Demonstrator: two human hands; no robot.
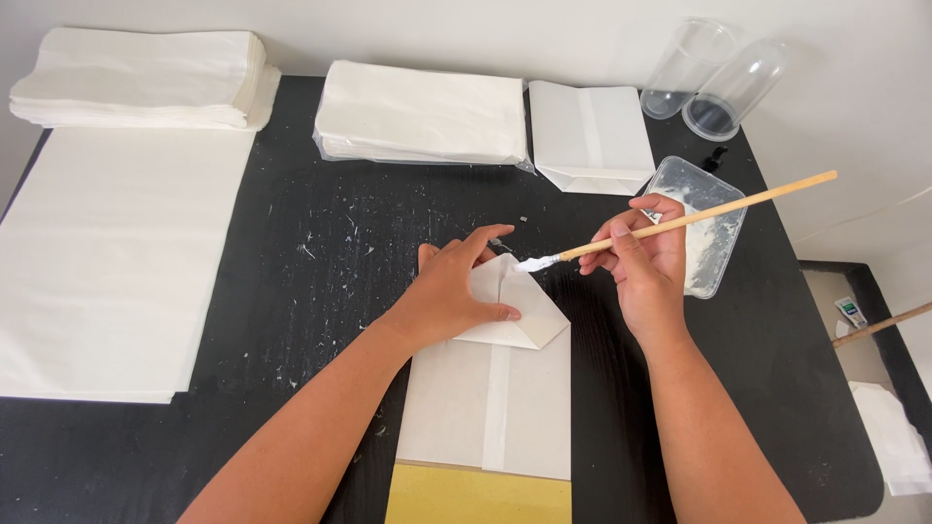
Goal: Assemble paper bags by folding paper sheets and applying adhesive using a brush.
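— What was happening on the black table?
— The left hand pressed flat on the folded paper bag. The right hand pinched a brush, probably gluing; careful dabs came next.

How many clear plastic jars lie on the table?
2. Both lie on their sides at the far right corner, side by side: the left jar and the right jar. None seem hidden.
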